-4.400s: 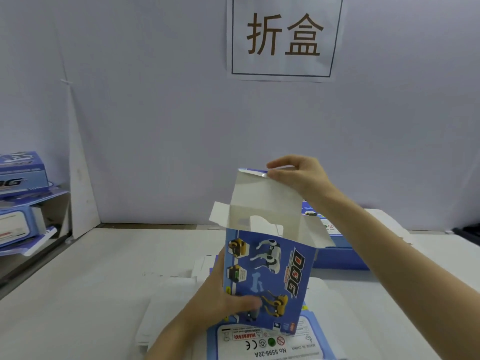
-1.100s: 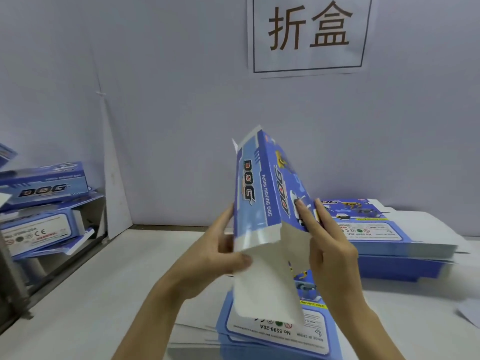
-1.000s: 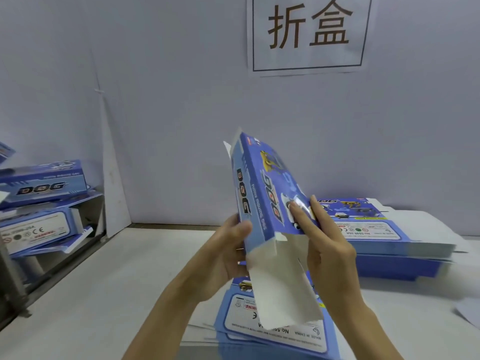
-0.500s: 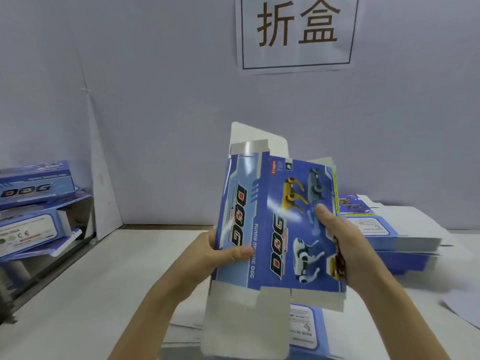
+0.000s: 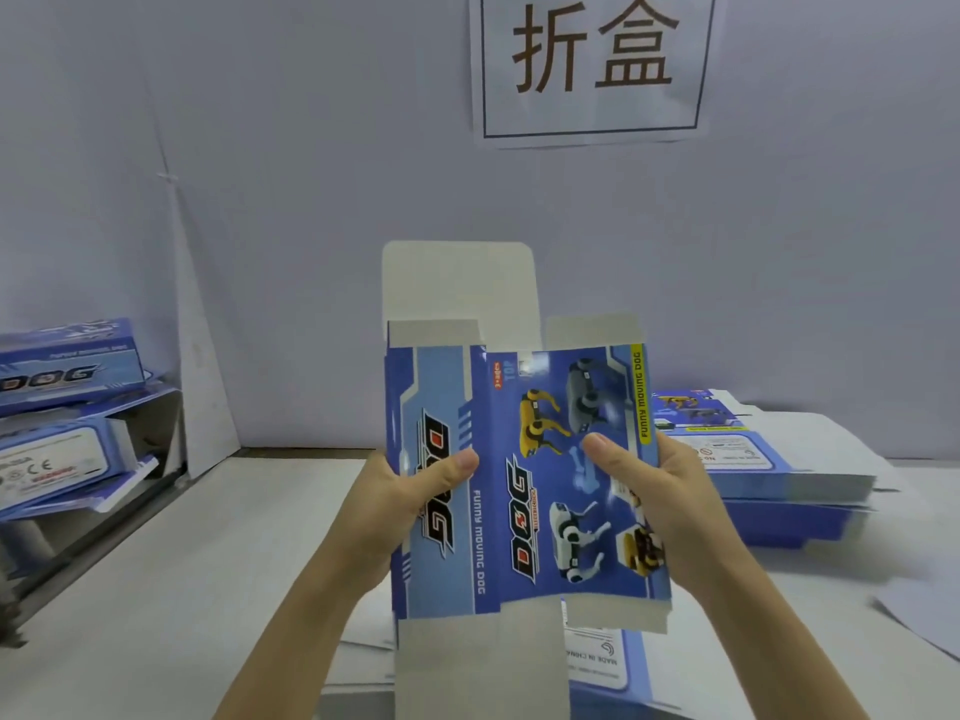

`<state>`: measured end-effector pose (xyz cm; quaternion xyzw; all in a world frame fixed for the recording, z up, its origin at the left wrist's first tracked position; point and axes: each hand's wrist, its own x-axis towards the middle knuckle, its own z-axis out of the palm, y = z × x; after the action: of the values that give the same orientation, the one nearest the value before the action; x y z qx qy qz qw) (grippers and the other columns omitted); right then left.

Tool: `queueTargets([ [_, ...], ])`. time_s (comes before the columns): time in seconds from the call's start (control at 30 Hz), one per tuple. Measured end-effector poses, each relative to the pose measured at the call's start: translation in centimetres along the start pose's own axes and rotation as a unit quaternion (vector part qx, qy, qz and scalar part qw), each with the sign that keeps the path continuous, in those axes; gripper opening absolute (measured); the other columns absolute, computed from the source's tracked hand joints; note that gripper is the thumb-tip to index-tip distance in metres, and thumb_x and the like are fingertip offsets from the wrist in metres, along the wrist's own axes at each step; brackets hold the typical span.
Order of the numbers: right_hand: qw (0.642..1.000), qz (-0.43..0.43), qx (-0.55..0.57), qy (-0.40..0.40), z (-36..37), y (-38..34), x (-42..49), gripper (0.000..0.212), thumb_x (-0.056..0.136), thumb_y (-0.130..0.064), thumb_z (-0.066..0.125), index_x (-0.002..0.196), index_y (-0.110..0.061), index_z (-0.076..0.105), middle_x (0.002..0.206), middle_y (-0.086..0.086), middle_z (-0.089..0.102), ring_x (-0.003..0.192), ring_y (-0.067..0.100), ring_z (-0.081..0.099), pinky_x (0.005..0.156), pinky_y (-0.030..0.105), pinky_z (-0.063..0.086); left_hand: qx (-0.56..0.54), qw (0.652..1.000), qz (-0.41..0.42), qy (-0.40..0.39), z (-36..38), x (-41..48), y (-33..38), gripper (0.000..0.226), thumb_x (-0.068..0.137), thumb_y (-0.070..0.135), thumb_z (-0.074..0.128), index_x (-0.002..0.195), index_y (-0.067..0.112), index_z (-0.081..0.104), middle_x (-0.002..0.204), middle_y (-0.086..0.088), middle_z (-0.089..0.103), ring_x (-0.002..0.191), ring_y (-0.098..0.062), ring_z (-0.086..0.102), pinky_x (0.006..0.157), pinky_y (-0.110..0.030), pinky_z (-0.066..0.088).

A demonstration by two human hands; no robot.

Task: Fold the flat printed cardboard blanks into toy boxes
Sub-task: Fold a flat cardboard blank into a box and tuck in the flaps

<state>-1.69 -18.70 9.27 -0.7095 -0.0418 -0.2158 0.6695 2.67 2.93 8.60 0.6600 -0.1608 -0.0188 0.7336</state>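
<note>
Above the table [image 5: 171,574], a blank [image 5: 524,475] is held upright and flat, printed face toward the camera, with the white flaps at its top and bottom left unfolded. Its left edge is pinched by the left hand [image 5: 405,496], thumb laid on the print and fingers hidden behind; its right edge is pinched in the same way by the right hand [image 5: 657,491]. Below the blank, a stack [image 5: 597,662] of more blanks is largely covered by the lower flap and both forearms. Right of the blank, a pile [image 5: 789,475] of blanks is seen lying on the table, its near end hidden by the right hand. Left of the blank, folded boxes [image 5: 62,407] are heaped past the table's edge. Behind the blank a wall [image 5: 311,200] is seen, and above it a sign [image 5: 592,65] with two characters is fixed.
</note>
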Motion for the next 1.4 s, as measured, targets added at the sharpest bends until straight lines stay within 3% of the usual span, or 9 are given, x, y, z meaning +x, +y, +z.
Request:
queueTargets([
  [0.17,0.999,0.009,0.032,-0.025,-0.2,-0.2,0.0,0.027,0.068,-0.037,0.068,0.076,-0.011,0.064,0.069,0.002,0.072,0.069,0.017,0.071,0.053,0.021,0.052,0.002,1.000,0.021,0.007,-0.2,-0.3,0.4,0.045,0.063,0.034,0.072,0.102,0.016,0.061,0.088,-0.007,0.075,0.076,-0.028,0.073,0.057,-0.034,0.059],
  [0.43,0.989,-0.092,0.102,0.048,0.7,-1.2,-0.8,0.023,0.062,-0.045,0.074,0.081,-0.033,0.075,0.086,0.006,0.075,0.083,0.027,0.071,0.073,0.041,0.058,0.048,0.976,0.210,0.040,0.8,-1.4,2.9,0.057,0.060,0.039,0.076,0.111,0.039,0.052,0.100,0.014,0.071,0.090,-0.009,0.071,0.059,-0.017,0.055],
  [0.53,0.991,-0.127,0.041,0.022,1.2,-1.4,-1.0,0.008,0.074,-0.026,0.080,0.078,-0.030,0.074,0.067,-0.006,0.068,0.062,0.009,0.060,0.059,0.018,0.051,0.139,0.951,0.277,0.010,1.2,-1.9,3.3,0.078,0.058,0.037,0.083,0.120,0.049,0.037,0.105,0.035,0.061,0.098,0.009,0.062,0.062,-0.003,0.048],
  [0.63,0.992,-0.077,0.081,-0.059,0.9,-1.9,-0.9,0.025,0.097,-0.029,0.053,0.103,-0.011,0.068,0.074,-0.010,0.066,0.065,0.000,0.054,0.061,0.004,0.046,0.177,0.938,0.299,-0.006,0.6,-1.7,3.0,0.088,0.057,0.036,0.090,0.125,0.032,0.034,0.111,0.030,0.059,0.099,-0.001,0.064,0.068,-0.008,0.051],
  [0.7,0.956,-0.039,0.250,-0.145,-0.1,-2.3,-0.9,0.064,0.082,-0.070,0.049,0.116,-0.019,0.070,0.108,-0.002,0.072,0.101,0.011,0.064,0.090,0.022,0.051,0.235,0.912,0.336,-0.024,0.1,-1.5,2.7,0.087,0.059,0.032,0.090,0.122,0.030,0.030,0.115,0.036,0.051,0.104,0.002,0.060,0.072,-0.004,0.047],
  [0.8,0.939,-0.007,0.312,-0.148,-0.9,-2.4,-0.4,0.057,0.075,-0.066,0.060,0.115,-0.028,0.071,0.124,0.001,0.066,0.119,0.017,0.060,0.108,0.046,0.037,0.301,0.879,0.366,-0.056,-0.1,-1.3,2.3,0.090,0.061,0.027,0.087,0.123,0.045,0.024,0.120,0.045,0.039,0.110,0.014,0.050,0.071,0.005,0.040],
  [1.1,0.910,0.030,0.350,-0.221,-1.3,-1.9,-0.4,0.027,0.086,-0.040,0.060,0.102,-0.021,0.069,0.099,0.002,0.069,0.081,0.017,0.065,0.078,0.040,0.050,0.345,0.843,0.403,-0.088,-0.8,0.0,0.9,0.087,0.061,0.030,0.086,0.129,0.033,0.032,0.125,0.019,0.048,0.106,-0.006,0.056,0.085,-0.014,0.049],
  [1.27,0.979,0.061,0.171,-0.093,-1.0,-1.1,-0.1,0.026,0.090,-0.027,0.057,0.106,-0.009,0.067,0.102,0.015,0.071,0.097,0.033,0.066,0.077,0.045,0.057,0.365,0.833,0.408,-0.077,-0.5,-0.1,0.8,0.088,0.062,0.033,0.085,0.132,0.031,0.031,0.128,0.030,0.044,0.112,-0.006,0.056,0.093,-0.056,0.051],
  [1.4,0.997,0.040,-0.055,0.036,0.1,-0.7,0.2,0.022,0.098,-0.014,0.048,0.085,-0.002,0.060,0.095,0.030,0.062,0.095,0.049,0.058,0.087,0.064,0.047,0.371,0.851,0.371,-0.022,0.5,-0.3,0.9,0.089,0.065,0.036,0.084,0.134,0.038,0.027,0.137,0.014,0.039,0.118,-0.017,0.052,0.092,-0.036,0.055],
])
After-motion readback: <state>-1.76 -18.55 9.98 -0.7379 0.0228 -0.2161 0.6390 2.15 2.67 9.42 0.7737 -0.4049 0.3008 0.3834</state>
